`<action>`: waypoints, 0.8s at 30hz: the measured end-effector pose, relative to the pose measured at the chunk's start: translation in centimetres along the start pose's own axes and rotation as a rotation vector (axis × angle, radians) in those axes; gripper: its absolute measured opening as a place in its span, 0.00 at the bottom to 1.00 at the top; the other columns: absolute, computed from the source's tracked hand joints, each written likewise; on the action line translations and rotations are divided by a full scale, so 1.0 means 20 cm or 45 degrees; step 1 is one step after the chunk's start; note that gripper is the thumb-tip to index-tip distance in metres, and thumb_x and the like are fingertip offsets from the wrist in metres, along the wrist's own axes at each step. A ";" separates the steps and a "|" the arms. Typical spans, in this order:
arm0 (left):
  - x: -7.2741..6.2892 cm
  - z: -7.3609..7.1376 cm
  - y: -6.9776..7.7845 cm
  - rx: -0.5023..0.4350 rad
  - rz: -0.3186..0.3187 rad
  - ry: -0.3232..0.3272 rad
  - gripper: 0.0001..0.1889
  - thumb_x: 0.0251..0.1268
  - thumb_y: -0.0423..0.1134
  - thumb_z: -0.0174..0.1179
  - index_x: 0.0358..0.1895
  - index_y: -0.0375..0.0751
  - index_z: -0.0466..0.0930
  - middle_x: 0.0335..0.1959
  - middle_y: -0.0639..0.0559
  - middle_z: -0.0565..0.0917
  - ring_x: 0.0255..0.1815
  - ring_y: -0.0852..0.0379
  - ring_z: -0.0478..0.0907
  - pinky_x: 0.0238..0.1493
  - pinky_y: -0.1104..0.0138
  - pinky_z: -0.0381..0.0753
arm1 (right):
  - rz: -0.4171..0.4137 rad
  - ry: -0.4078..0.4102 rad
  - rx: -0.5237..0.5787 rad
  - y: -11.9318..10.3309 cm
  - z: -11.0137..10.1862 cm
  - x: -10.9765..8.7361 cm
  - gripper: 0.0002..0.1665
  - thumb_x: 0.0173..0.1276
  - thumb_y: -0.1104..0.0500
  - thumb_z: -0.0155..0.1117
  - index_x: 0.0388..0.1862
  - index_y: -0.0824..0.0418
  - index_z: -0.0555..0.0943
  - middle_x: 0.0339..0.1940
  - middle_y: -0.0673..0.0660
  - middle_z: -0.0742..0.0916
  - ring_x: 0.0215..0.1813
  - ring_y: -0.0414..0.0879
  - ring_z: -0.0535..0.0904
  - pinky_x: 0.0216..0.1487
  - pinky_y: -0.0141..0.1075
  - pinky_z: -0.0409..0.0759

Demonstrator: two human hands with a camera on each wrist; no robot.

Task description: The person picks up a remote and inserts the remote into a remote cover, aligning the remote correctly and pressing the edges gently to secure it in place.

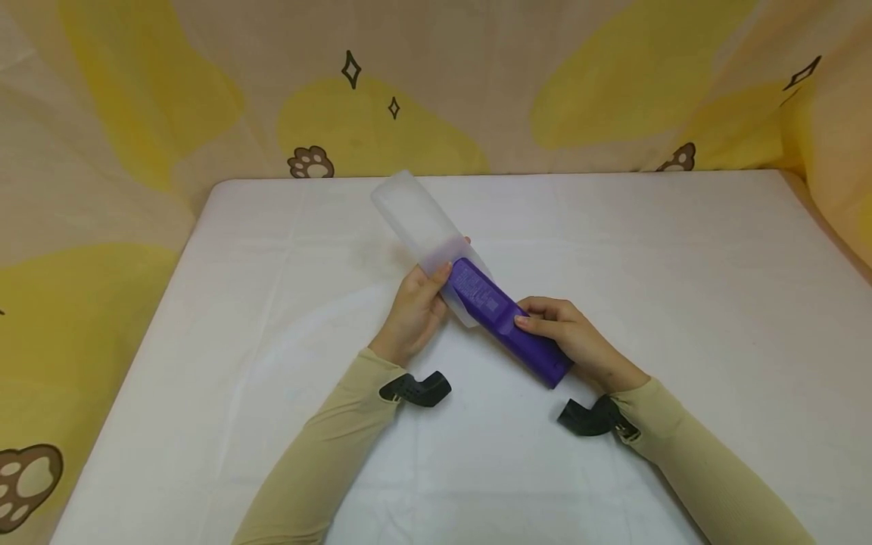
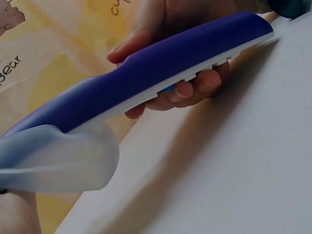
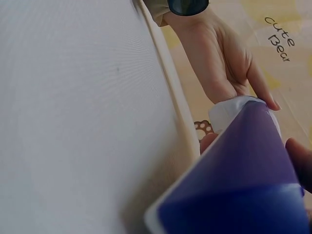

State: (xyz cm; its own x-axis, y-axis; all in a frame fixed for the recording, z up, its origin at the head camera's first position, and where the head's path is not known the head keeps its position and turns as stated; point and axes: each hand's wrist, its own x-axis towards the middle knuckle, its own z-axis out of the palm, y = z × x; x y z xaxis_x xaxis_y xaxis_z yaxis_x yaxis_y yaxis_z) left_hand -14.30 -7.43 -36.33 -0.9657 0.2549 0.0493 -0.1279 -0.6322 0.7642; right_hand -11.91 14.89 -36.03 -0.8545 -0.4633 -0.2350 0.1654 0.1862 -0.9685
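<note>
A purple-backed remote control (image 1: 500, 318) with printed text on its back slants across the middle, held above the white table. The left wrist view shows its pale button side facing down, with a bit of blue near the fingers. My right hand (image 1: 579, 341) grips its lower end, thumb on the back and fingers underneath. My left hand (image 1: 414, 312) holds a frosted translucent plastic sleeve (image 1: 415, 210), its thumb close by the upper end of the remote. That end overlaps the sleeve's notched opening (image 2: 92, 156), while most of the sleeve extends away beyond it.
A white-covered table (image 1: 204, 424) lies under both hands. Behind and beside it hangs a yellow and cream patterned cloth (image 1: 436, 129). Dark wrist mounts (image 1: 425, 390) stick out from the beige sleeves.
</note>
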 end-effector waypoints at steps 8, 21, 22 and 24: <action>0.00 0.00 -0.01 -0.003 -0.008 0.003 0.22 0.74 0.26 0.38 0.67 0.22 0.52 0.70 0.34 0.60 0.69 0.50 0.61 0.69 0.66 0.59 | -0.007 0.020 0.002 0.00 0.01 0.00 0.12 0.69 0.58 0.55 0.43 0.66 0.77 0.28 0.50 0.81 0.27 0.40 0.76 0.25 0.30 0.76; 0.00 0.02 -0.02 -0.016 0.000 -0.010 0.22 0.74 0.26 0.38 0.68 0.22 0.52 0.70 0.33 0.59 0.70 0.48 0.59 0.69 0.66 0.58 | -0.047 0.038 0.049 0.00 0.03 0.00 0.11 0.69 0.60 0.54 0.42 0.67 0.77 0.27 0.50 0.81 0.27 0.39 0.76 0.25 0.30 0.76; -0.01 0.02 -0.02 -0.019 0.001 -0.011 0.22 0.74 0.26 0.38 0.68 0.22 0.52 0.70 0.33 0.59 0.70 0.48 0.59 0.69 0.66 0.58 | -0.049 0.041 0.052 0.01 0.03 0.01 0.10 0.69 0.60 0.54 0.41 0.66 0.78 0.27 0.50 0.81 0.27 0.39 0.76 0.25 0.30 0.76; -0.01 0.02 -0.03 -0.018 0.002 -0.011 0.22 0.74 0.26 0.37 0.68 0.22 0.52 0.70 0.33 0.59 0.69 0.49 0.60 0.69 0.66 0.59 | -0.051 0.048 0.071 0.01 0.04 0.01 0.08 0.69 0.61 0.54 0.40 0.64 0.78 0.27 0.50 0.82 0.27 0.39 0.76 0.25 0.30 0.76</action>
State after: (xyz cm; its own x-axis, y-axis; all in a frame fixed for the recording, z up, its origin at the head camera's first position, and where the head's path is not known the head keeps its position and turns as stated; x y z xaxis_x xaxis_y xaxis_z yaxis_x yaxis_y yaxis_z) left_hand -13.98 -6.83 -36.49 -0.9638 0.2605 0.0562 -0.1297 -0.6426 0.7552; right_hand -11.62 14.17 -36.28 -0.8789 -0.4360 -0.1935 0.1567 0.1193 -0.9804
